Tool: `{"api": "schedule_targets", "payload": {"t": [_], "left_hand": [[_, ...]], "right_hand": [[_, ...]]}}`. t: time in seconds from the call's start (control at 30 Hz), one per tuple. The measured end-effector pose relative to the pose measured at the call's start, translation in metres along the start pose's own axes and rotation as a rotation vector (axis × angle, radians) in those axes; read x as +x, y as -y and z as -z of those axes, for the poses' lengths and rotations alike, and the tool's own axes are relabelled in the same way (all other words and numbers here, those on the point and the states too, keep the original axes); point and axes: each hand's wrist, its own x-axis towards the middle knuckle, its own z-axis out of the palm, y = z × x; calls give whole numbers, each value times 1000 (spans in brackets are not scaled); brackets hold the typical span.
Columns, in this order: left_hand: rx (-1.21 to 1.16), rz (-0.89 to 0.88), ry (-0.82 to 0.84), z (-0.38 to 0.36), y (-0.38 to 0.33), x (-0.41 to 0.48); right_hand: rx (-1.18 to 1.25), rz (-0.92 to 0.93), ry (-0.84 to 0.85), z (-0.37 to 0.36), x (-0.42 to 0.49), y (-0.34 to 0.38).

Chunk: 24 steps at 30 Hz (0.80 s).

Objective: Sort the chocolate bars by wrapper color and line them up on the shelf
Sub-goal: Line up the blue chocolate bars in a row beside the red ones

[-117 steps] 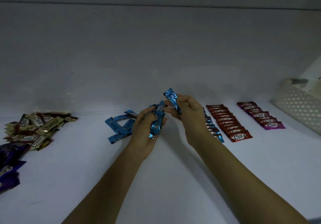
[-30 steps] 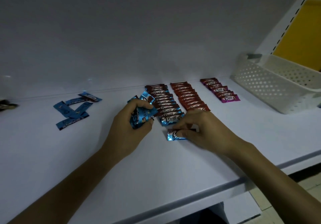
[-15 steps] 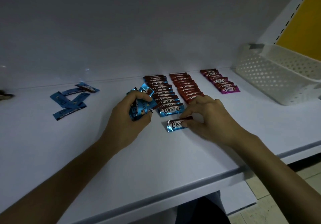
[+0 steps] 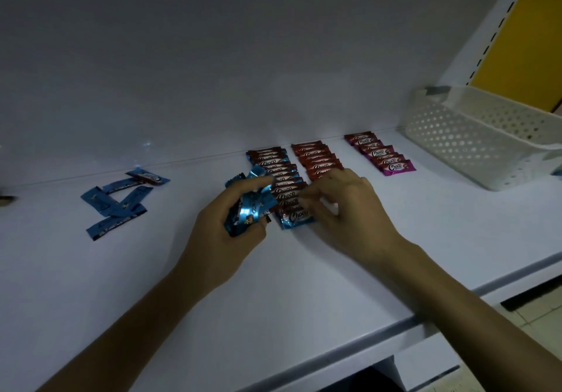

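White shelf (image 4: 273,285), dim light, back wall plain. Three rows run front-to-back near the middle: blue row (image 4: 270,163), red row (image 4: 316,156) just to its right, purple row (image 4: 383,156) further right w/ a gap. White perforated basket (image 4: 456,145) sits at far right. Loose blue bars (image 4: 118,203) lie scattered well apart to the left, unsorted.

Left hand (image 4: 219,239) is wrapped round a bundle of blue bars (image 4: 252,206), fingers curled tight on it, held just beside the blue row's left edge. Right hand (image 4: 349,209) is at the row's near end, fingers (image 4: 307,197) curled down and apparently pinching the right end of the front blue bar (image 4: 296,217), which lies flat on the shelf touching the bar behind it.

Key relation: each bar's long axis runs left-right, row grows toward the person. So the next slot is directly in front of the front blue bar, and the next bar sits in the bundle, immediately left of the right-hand fingers. Right hand is nearer the slot, so prob. it lets go, reaches a short way left to pull one bar from the bundle, turns it crosswise and sets it down nearer the shelf edge. Risk: nudging the row out of line when releasing.
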Motion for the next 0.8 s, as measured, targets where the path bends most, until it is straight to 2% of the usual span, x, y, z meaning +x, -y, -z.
{"api": "schedule_targets", "payload": {"t": [0.13, 0.23, 0.33, 0.5, 0.67, 0.8], "left_hand": [[-67, 29, 19, -3, 4, 0], [-66, -11, -13, 2, 5, 2], [-98, -5, -56, 7, 4, 5], [-127, -15, -77, 8, -3, 5], [-144, 14, -84, 10, -5, 7], [-135, 25, -80, 7, -9, 5]], "right_hand": [[686, -207, 86, 7, 13, 36], [984, -390, 186, 7, 25, 49], [1064, -451, 210, 6, 32, 53], [1101, -585, 138, 3, 39, 54], [1131, -543, 190, 0, 36, 55], [1132, -554, 159, -1, 33, 53]]}}
